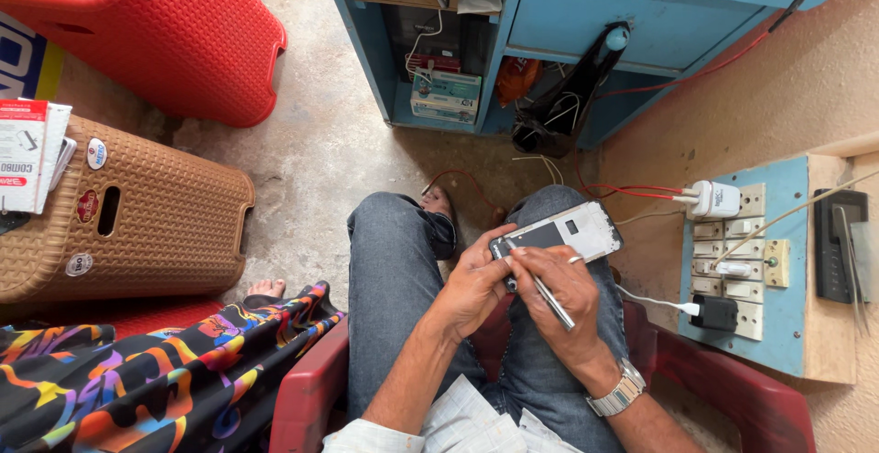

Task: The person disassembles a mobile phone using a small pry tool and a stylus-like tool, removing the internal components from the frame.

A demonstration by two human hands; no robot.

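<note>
Head view, hands point(513, 284) grip opened phone point(560, 232)

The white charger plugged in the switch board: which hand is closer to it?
Right. The right hand, holding a metal tool, lies below-left of the white charger; the left hand is farther left.

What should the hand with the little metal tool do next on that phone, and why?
Probably press the metal tool gently in at the phone corner. The right hand holds its tip against the lower end, and the left hand already steadies that end over the lap.
</note>
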